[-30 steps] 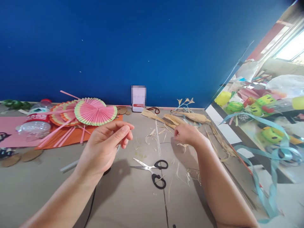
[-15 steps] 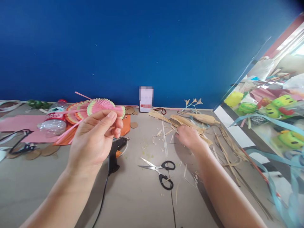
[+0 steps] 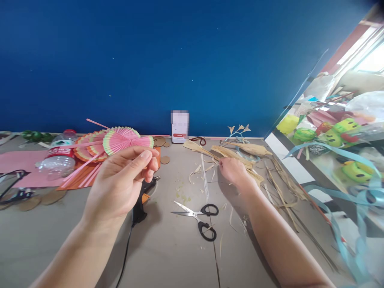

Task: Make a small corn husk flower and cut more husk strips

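My left hand (image 3: pixel 120 184) hovers above the table with thumb and fingertips pinched together; what they hold, if anything, is too small to see. Under it lies a black glue gun (image 3: pixel 141 202) with its cord running toward me. My right hand (image 3: pixel 235 172) reaches forward to a pile of dried corn husks (image 3: pixel 237 154), and its closed fingers pinch a husk strip at the near edge of the pile. Black-handled scissors (image 3: pixel 199 218) lie open on the table between my arms.
Pink and green pleated paper fans (image 3: pixel 123 140) and pink strips lie on orange paper at the back left, beside a plastic bottle (image 3: pixel 58 160). A phone (image 3: pixel 180 128) leans on the blue wall. Cardboard discs, husk scraps and light-blue ribbon (image 3: pixel 345 236) lie about.
My left hand rose and drew back slightly, uncovering the glue gun. My right hand moved a little forward into the husks. The view swung right, then partly back.
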The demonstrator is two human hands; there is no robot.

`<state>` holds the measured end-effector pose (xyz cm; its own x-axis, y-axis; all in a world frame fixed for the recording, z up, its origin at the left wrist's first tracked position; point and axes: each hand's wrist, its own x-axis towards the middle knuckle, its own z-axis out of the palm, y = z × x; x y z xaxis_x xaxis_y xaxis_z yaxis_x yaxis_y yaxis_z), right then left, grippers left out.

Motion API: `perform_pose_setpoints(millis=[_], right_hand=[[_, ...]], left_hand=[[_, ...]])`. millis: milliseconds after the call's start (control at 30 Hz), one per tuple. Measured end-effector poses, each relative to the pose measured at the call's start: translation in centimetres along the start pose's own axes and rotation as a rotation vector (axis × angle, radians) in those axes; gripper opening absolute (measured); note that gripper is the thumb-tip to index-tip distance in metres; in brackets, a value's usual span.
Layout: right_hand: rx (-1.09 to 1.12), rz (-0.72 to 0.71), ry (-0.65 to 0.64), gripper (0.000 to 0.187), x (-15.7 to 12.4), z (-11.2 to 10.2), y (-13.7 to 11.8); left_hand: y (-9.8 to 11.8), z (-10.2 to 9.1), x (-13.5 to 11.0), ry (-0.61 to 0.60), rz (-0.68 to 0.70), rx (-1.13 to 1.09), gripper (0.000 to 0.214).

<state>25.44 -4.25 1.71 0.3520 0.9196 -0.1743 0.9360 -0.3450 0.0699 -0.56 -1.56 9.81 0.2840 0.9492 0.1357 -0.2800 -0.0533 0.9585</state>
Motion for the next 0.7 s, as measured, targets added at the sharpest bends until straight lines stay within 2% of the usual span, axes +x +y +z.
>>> perform_pose_setpoints(millis=[233,367,500,600,700], right_hand=[[0.011,0.005,0.01,0.03,0.3,0.2,0.2],[0.034,-0.03,0.015,0.025,-0.5,-0.6,0.1],[0.089,-0.149,0.059,0.029,-2.2,-0.9,-3.0],[0.131,-0.302,0.073,0.029,-3.1,0.2,-6.1],[0.139,-0.327,0.074,0.022,-3.1,1.3,-7.6]], left_hand=[[0.3,-0.1,0.0,-0.019,0.023,-0.018,0.011],[0.3,-0.5,0.1,-0.013,0.06,-0.019,0.008],[0.3,-0.5,0.1,-0.031,0.062,-0.033,0.009],[0.3,-0.3,0.0,-0.045,0.042,-0.053,0.01],[0.2,-0.2,-0.2,-0.04,0.033,-0.053,0.008]])
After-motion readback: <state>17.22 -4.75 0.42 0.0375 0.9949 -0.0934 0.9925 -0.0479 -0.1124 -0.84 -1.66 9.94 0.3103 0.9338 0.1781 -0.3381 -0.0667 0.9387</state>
